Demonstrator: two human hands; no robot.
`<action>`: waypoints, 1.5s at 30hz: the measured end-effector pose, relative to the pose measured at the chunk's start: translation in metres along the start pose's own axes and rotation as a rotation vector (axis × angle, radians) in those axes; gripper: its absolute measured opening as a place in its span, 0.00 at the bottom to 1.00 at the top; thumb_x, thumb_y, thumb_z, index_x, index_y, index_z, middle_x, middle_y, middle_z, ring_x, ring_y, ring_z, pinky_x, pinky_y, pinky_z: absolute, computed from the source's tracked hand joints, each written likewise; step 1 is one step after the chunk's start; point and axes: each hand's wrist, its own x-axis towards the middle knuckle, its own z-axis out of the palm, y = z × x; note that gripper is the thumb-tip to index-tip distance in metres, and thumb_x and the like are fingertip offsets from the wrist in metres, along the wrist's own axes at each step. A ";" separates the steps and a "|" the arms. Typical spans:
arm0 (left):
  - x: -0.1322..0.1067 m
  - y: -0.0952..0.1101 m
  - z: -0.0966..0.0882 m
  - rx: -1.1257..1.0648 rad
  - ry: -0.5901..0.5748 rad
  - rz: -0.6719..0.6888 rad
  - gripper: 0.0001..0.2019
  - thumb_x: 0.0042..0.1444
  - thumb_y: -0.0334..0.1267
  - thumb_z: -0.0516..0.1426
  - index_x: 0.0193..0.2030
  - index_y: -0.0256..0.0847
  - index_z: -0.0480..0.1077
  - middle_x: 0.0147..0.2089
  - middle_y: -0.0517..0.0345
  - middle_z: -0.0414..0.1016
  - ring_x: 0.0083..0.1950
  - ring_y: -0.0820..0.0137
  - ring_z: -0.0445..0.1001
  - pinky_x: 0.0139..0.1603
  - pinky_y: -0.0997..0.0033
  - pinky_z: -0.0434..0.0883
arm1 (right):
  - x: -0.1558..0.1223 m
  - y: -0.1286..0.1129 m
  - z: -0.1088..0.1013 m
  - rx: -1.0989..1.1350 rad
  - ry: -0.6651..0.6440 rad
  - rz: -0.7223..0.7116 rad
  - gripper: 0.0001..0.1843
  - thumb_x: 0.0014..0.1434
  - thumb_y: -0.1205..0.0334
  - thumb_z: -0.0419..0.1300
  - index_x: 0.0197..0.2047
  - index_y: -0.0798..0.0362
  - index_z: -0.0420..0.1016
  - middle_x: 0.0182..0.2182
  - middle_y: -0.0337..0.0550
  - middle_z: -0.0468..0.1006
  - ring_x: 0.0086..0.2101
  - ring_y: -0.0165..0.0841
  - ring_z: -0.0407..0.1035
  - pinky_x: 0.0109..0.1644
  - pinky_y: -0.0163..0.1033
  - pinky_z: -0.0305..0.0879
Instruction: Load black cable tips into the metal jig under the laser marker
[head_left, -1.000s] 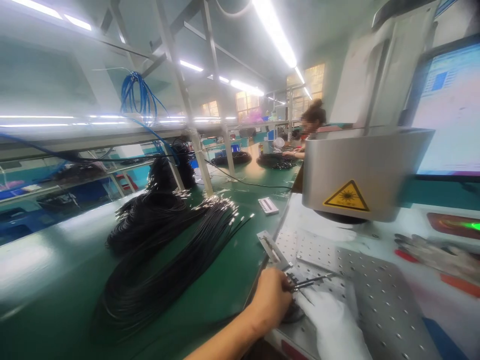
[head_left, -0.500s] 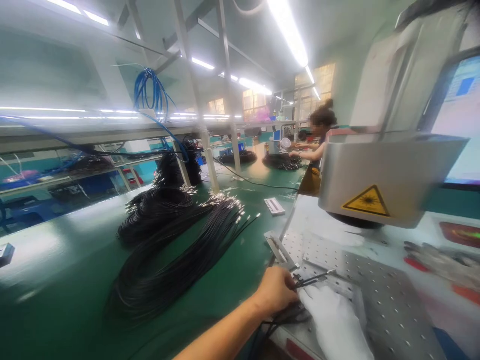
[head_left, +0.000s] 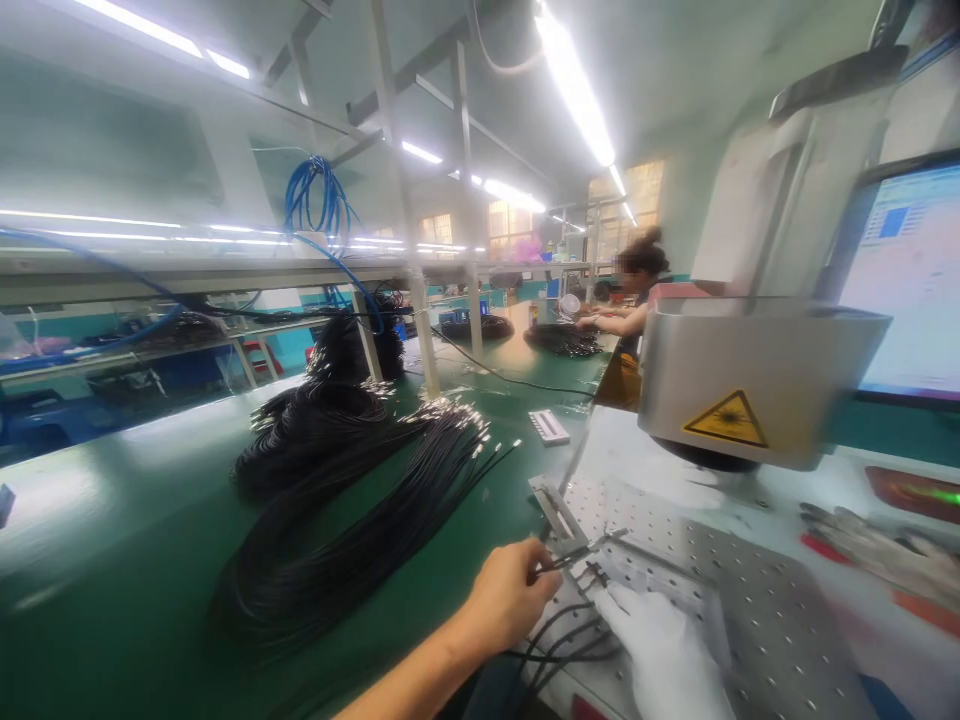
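Note:
My bare left hand (head_left: 516, 592) is closed around a few black cables (head_left: 564, 560), whose metal-tipped ends point right over the perforated plate. In a white glove, my right hand (head_left: 660, 640) is low over the plate, fingers bent around other black cables (head_left: 559, 648) that run in from the left. Dark cable ends show just ahead of the glove's fingertips; its exact grip is partly hidden. Just beyond both hands lies a slotted metal fixture (head_left: 556, 508). The perforated metal plate (head_left: 757, 580) extends to the right of the glove.
A large bundle of black cables (head_left: 337, 560) lies on the green table (head_left: 135, 590). A laser head (head_left: 750, 375) with a yellow warning sign overhangs the plate. A slotted block (head_left: 549, 428), gloves (head_left: 870, 540) and a monitor (head_left: 907, 270) are nearby. A co-worker (head_left: 637, 300) sits farther back.
My left hand has moved left, away from the right glove, with cables in it. The right glove stays low over the plate, and the cables between the hands are more exposed.

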 end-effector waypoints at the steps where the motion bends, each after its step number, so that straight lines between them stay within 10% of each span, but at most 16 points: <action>1: 0.002 0.000 0.002 -0.012 -0.014 -0.020 0.06 0.51 0.40 0.56 0.31 0.41 0.72 0.24 0.64 0.66 0.28 0.73 0.63 0.30 0.73 0.57 | 0.000 0.001 0.002 0.013 -0.012 0.009 0.34 0.55 0.82 0.46 0.52 0.41 0.79 0.44 0.38 0.80 0.40 0.38 0.72 0.45 0.39 0.69; 12: 0.015 0.005 0.009 -0.042 -0.069 -0.157 0.08 0.41 0.32 0.61 0.32 0.41 0.75 0.23 0.66 0.66 0.26 0.74 0.65 0.28 0.75 0.57 | 0.004 -0.003 0.001 -0.024 -0.127 0.035 0.30 0.53 0.80 0.49 0.48 0.43 0.80 0.47 0.38 0.78 0.37 0.39 0.72 0.38 0.39 0.69; 31: 0.022 0.007 0.014 0.068 -0.027 -0.167 0.09 0.46 0.41 0.60 0.21 0.41 0.68 0.19 0.67 0.59 0.25 0.75 0.58 0.27 0.72 0.53 | -0.001 -0.001 -0.018 0.009 0.040 -0.028 0.31 0.51 0.82 0.47 0.48 0.48 0.81 0.46 0.38 0.79 0.37 0.37 0.71 0.38 0.37 0.66; 45: 0.013 0.023 0.022 0.435 -0.083 -0.131 0.11 0.51 0.42 0.54 0.30 0.42 0.77 0.37 0.49 0.81 0.42 0.58 0.79 0.36 0.67 0.67 | -0.003 0.003 -0.017 -0.053 0.176 -0.099 0.32 0.52 0.85 0.44 0.45 0.48 0.81 0.42 0.36 0.80 0.36 0.33 0.72 0.37 0.34 0.68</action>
